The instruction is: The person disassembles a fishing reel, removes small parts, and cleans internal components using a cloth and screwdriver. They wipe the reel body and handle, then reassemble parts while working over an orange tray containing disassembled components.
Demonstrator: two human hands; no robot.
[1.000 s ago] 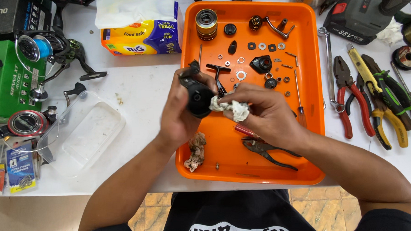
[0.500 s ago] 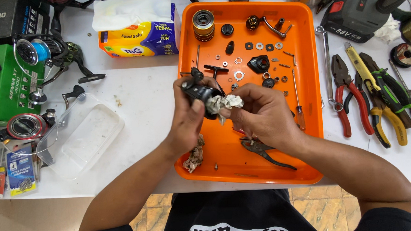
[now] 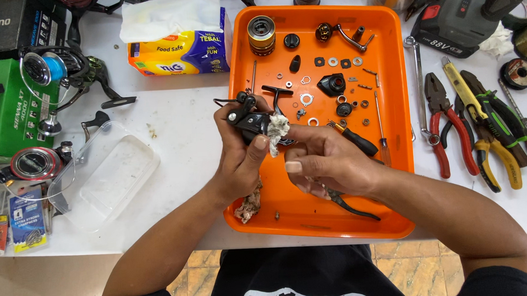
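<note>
The left hand (image 3: 237,158) is gripping a black fishing reel body (image 3: 249,120), fingers wrapped round its near side and the thumb pressing up against its lower right corner. The reel body is being held in the air above the left half of the orange tray (image 3: 395,178), not resting on it.

The right hand (image 3: 326,160) is closing on a crumpled wad of white tissue (image 3: 277,128), pinching it between thumb and curled fingers. The tissue is touching the right face of the reel body, so the two hands are meeting almost knuckle to knuckle.

Governing relation: the reel body is lying directly left of the right hand and just above the left thumb; its long axis is running roughly left to right, tilting up toward the far left where its small knobs are showing. The left hand is the nearer (it is carrying the part outright); the right is reaching it only through the tissue.

A soiled rag (image 3: 249,205) is lying on the tray below the left wrist. Small washers and screws are sitting loose beyond the hands, with a brass-coloured spool (image 3: 261,34) at the far left corner. Red-handled pliers (image 3: 439,125) are lying on the table to the right, well apart.
</note>
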